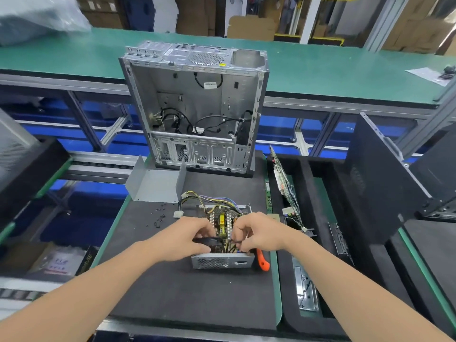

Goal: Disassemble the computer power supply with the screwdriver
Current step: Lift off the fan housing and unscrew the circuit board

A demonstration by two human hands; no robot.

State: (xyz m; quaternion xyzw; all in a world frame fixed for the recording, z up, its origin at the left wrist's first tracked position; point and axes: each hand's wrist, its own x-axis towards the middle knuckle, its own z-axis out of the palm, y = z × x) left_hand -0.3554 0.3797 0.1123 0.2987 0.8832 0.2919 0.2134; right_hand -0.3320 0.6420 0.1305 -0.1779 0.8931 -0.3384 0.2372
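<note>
Working inside the opened power supply [222,262], lower centre of frame on the bench [172,292]: left hand [183,239] fingers curl round a black part [206,241], and right hand [259,233] fingers pinch a dark wire [237,241]. The metal shell is stiff and likely weighty, the board fragile, so hold by the walls. The screwdriver [262,262] lies just right.

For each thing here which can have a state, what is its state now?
power supply: opened, board exposed.
cover: removed, lying on the mat behind.
screwdriver: unheld, lying beside the power supply.
screws: loose on the mat.
computer case: standing, side open.
left hand: grips a black part.
right hand: pinches a black wire.
</note>
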